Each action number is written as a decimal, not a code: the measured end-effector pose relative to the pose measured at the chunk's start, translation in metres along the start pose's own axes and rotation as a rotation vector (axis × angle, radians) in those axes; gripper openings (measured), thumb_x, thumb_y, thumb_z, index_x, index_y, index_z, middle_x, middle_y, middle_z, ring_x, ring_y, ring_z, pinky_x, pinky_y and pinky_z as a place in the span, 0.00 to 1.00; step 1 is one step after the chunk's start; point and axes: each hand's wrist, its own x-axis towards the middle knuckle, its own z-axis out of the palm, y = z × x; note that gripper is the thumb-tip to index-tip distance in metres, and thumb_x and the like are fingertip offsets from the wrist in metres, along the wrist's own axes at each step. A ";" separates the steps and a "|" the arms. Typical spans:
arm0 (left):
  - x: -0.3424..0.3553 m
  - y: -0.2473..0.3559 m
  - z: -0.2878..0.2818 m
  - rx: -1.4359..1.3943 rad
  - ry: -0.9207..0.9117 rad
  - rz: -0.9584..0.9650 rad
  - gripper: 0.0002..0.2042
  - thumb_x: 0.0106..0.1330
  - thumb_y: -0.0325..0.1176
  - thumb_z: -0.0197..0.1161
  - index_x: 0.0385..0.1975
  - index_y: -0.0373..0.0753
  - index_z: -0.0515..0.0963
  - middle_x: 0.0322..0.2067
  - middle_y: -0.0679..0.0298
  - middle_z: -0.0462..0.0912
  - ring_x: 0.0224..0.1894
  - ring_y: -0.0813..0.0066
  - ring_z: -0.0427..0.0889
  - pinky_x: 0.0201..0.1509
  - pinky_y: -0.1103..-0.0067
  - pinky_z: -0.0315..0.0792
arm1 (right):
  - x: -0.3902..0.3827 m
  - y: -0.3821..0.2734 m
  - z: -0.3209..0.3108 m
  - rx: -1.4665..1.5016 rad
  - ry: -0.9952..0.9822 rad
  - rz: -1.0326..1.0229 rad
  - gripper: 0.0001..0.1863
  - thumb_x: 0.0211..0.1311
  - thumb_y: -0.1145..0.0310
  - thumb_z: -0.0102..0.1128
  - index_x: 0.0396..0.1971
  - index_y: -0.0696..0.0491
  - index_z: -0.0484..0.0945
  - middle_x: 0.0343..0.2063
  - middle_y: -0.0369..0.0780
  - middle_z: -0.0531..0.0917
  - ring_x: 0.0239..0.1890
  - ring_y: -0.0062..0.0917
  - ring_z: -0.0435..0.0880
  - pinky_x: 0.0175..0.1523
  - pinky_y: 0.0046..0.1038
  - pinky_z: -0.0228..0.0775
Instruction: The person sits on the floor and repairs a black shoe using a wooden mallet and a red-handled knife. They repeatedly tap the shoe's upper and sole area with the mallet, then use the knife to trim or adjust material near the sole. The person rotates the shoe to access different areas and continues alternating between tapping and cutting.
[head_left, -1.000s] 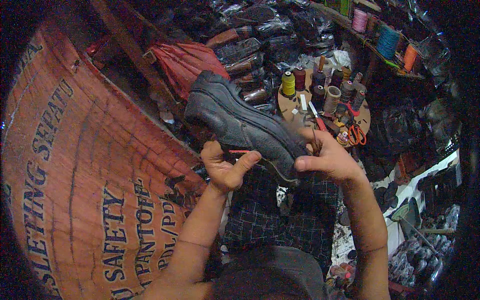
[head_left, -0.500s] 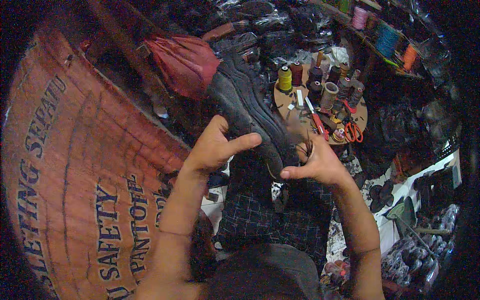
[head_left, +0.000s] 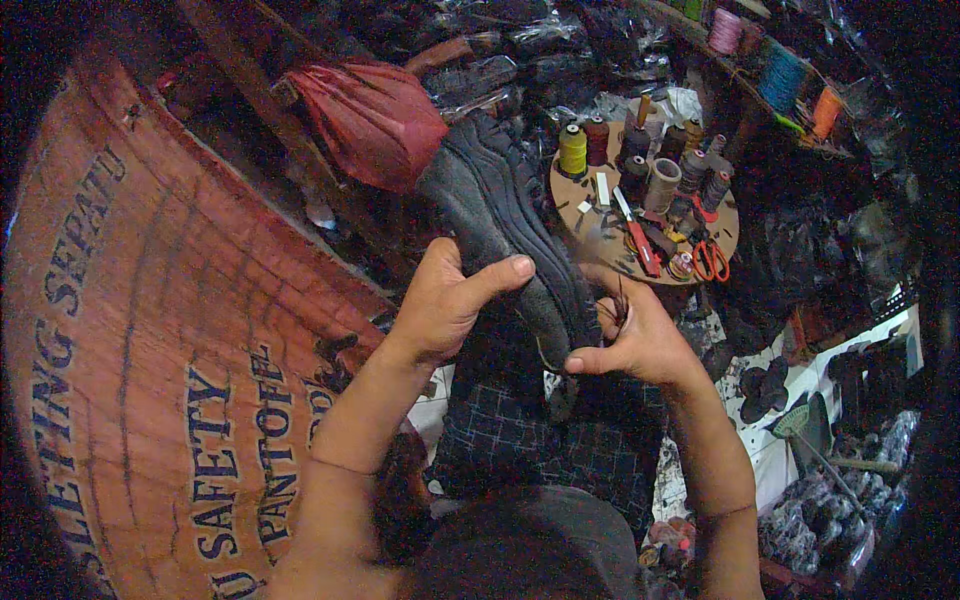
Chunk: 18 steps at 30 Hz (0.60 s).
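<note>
A black shoe (head_left: 500, 235) with a thick, wavy-ridged sole is tilted sideways in front of me, running from upper left to lower right. My left hand (head_left: 445, 300) grips it from the left, its thumb laid across the shoe's side and its other fingers hidden underneath. At the lower right end, my right hand (head_left: 640, 330) clasps the shoe, thumb against the tip and fingers curled round the sole side. Something thin and dark, perhaps thread, shows by the right fingers; I cannot make it out. A red cloth bundle (head_left: 375, 125) sits just beyond the shoe's far end.
A round board (head_left: 590, 235) at the right holds several thread spools, a red-handled knife (head_left: 638, 235) and orange-handled scissors (head_left: 711, 260). An orange printed banner (head_left: 170, 330) fills the left. Plastic-wrapped black goods (head_left: 545, 45) lie at the back; more bags (head_left: 810, 540) are at lower right.
Both hands keep hold of the shoe. The right fingers, blurred before, are now steadier against its lower end. The view has shifted slightly.
</note>
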 end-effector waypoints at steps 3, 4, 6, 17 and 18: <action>0.000 -0.001 0.001 -0.001 0.017 -0.018 0.10 0.65 0.29 0.69 0.42 0.32 0.82 0.40 0.61 0.87 0.41 0.74 0.86 0.50 0.76 0.79 | 0.000 0.002 -0.001 0.054 -0.008 0.023 0.61 0.32 0.56 0.90 0.67 0.65 0.63 0.18 0.24 0.66 0.22 0.10 0.63 0.26 0.18 0.52; 0.000 -0.001 0.001 0.008 0.023 -0.032 0.10 0.65 0.29 0.69 0.42 0.32 0.82 0.40 0.61 0.87 0.40 0.74 0.86 0.49 0.76 0.79 | 0.000 0.003 -0.001 0.016 0.003 0.009 0.61 0.32 0.56 0.89 0.67 0.65 0.63 0.18 0.24 0.66 0.22 0.10 0.63 0.26 0.17 0.52; 0.001 -0.002 0.000 -0.026 0.024 -0.045 0.09 0.64 0.29 0.70 0.42 0.33 0.82 0.39 0.61 0.87 0.40 0.75 0.86 0.49 0.76 0.79 | -0.003 0.002 -0.003 -0.071 0.016 0.047 0.61 0.33 0.56 0.89 0.68 0.64 0.62 0.18 0.24 0.65 0.21 0.10 0.63 0.26 0.17 0.52; 0.008 -0.029 0.007 1.253 0.156 0.608 0.10 0.61 0.37 0.70 0.32 0.36 0.82 0.28 0.58 0.85 0.36 0.55 0.81 0.50 0.59 0.63 | -0.009 0.031 0.004 -0.203 0.289 0.056 0.28 0.67 0.43 0.61 0.50 0.55 0.80 0.33 0.35 0.83 0.25 0.20 0.78 0.31 0.25 0.70; 0.008 -0.030 0.010 1.339 0.138 0.693 0.10 0.60 0.38 0.70 0.30 0.38 0.81 0.28 0.58 0.84 0.38 0.54 0.80 0.49 0.59 0.60 | -0.005 0.036 0.006 0.104 0.383 0.118 0.29 0.68 0.42 0.59 0.50 0.54 0.80 0.34 0.35 0.82 0.25 0.20 0.77 0.30 0.23 0.69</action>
